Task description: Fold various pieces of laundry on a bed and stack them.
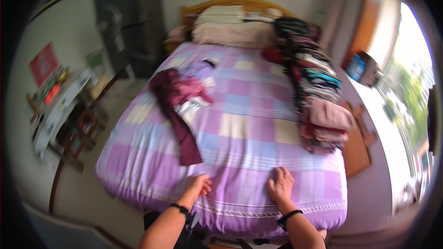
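Before me is a bed covered with a purple, blue and cream checked bedspread [235,126]. My left hand [199,185] is over its near part, fingers loosely bent and nothing visible in them. Flat on the bedspread to the right rests my right hand [282,184], holding nothing, thumb apart from the fingers. Beyond my left hand, a dark maroon garment [183,141] stretches toward me from a loose heap. That heap includes a rose-pink garment [189,89], a lilac garment [197,70] and a white striped piece [192,105].
Folded clothes [320,76] are stacked along the bed's right side, with a pink knitted garment [330,112] nearest. A rolled quilt [232,35] lies by the wooden headboard [238,0]. At left stands a narrow table [62,105] with stools; a bright windowsill [375,110] runs along the right.
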{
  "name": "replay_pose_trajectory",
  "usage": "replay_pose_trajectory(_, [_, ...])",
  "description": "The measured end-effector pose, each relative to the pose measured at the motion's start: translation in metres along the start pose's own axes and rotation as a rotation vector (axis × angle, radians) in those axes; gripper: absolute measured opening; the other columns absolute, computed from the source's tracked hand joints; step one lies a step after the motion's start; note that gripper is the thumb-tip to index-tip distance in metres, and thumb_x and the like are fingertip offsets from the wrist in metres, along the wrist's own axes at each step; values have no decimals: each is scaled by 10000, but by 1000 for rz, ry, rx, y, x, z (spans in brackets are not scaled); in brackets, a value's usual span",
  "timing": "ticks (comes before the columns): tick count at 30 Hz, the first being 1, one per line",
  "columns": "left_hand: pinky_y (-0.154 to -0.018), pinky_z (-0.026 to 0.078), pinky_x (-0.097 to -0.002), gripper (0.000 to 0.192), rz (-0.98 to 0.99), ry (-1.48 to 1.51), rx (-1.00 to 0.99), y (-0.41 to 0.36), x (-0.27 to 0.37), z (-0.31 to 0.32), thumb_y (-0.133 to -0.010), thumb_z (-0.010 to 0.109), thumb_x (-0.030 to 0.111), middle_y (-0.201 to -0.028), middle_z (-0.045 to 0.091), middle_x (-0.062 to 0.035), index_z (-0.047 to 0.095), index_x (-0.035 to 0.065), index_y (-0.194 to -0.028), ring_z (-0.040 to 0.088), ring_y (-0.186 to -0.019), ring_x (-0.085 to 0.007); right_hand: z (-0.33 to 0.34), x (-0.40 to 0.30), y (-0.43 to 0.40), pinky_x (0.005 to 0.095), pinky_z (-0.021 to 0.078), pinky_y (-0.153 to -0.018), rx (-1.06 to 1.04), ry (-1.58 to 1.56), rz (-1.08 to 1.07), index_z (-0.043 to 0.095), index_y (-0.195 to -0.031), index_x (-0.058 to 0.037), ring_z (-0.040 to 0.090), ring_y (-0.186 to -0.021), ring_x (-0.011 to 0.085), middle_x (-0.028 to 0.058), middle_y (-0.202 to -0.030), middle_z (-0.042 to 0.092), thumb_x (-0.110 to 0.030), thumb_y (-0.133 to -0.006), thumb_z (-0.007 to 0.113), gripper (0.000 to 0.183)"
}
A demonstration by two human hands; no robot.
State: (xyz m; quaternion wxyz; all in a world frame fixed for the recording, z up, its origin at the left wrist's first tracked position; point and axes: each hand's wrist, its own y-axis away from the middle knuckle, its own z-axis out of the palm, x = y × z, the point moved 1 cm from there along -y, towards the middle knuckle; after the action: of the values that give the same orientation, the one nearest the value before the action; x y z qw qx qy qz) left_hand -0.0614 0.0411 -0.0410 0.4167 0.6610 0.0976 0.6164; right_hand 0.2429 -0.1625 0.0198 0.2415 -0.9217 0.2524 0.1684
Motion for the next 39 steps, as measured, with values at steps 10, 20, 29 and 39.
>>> replay_pose_trajectory(10, [-343, 452, -331, 310, 359, -53, 635, -33, 64, -8, -969, 676, 335, -680, 651, -105, 559, 57, -1040, 635, -448, -222, 2, 15, 2, 486, 342, -1151, 27, -23, 54, 617, -1312, -115, 477, -1360, 342, 132, -1397, 556, -316, -816, 661, 537])
replay_pose_trajectory(20, [-641, 503, -377, 206, 669, -1006, -202, 94, -16, 82, -904, 684, 229, -736, 639, -102, 624, 33, -881, 603, -694, -171, 6, 15, 6, 471, 322, -1162, 48, -88, 60, 611, -1297, -96, 463, -1379, 329, 132, -1380, 554, -313, -824, 639, 521])
replay_pose_trajectory(29, [-713, 518, -386, 224, 407, -1037, -1361, 203, -101, 208, -822, 639, 178, -769, 690, -167, 672, -29, -899, 632, -748, -184, 3, 26, 4, 486, 312, -1174, -1, -87, 37, 598, -1323, -94, 438, -1403, 344, 143, -1405, 539, -337, -833, 641, 549])
replay_pose_trajectory(39, [-799, 524, -335, 177, 876, -640, 175, 127, 26, 65, -914, 729, 189, -956, 675, -90, 645, 47, -976, 648, -884, -191, 2, 27, 4, 481, 313, -1174, -34, -95, 32, 579, -1343, -94, 439, -1402, 337, 138, -1408, 537, -340, -831, 656, 573])
